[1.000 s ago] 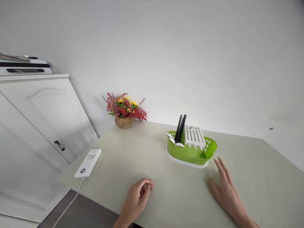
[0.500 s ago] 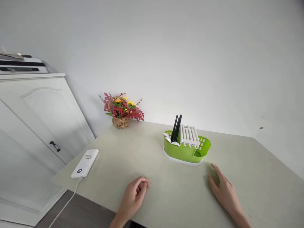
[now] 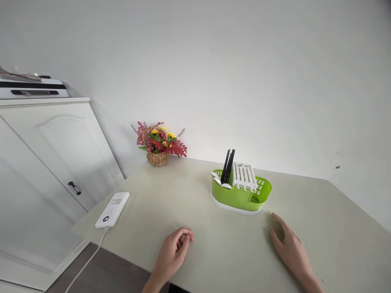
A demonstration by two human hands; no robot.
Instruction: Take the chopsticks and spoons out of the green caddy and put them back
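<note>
At nine o'clock, a tall white wooden cabinet [image 3: 45, 162] with a black door handle [image 3: 74, 188] stands against the wall, and a white appliance with black slots [image 3: 30, 87] sits on its top. At about eight o'clock, a flat white rectangular power bank [image 3: 112, 209] lies near the left edge of the pale beige table [image 3: 198, 203], with its white cable [image 3: 87, 260] running off the edge and down. At eleven o'clock, at the back of the table by the white wall, stands a small woven straw basket of red leaves and yellow flowers [image 3: 159, 143].

At six o'clock the left hand [image 3: 171, 256] rests on the table near its front edge, the fingers curled loosely inward with the tips close to the thumb, pinching nothing. It lies well apart from the power bank.

At about one o'clock sits the lime-green plastic cutlery drainer on a white tray [image 3: 240, 195]. Black chopsticks [image 3: 227, 167] stand upright in its left end with white spoons [image 3: 218, 180] beside them, and a white slotted rack [image 3: 244, 176] sits in the middle.

At four o'clock the right hand [image 3: 290, 248] lies palm down on the table, fingers stretched out and close together, pointing toward the drainer. The fingertips [image 3: 273, 215] are near the drainer's right end but apart from it.
</note>
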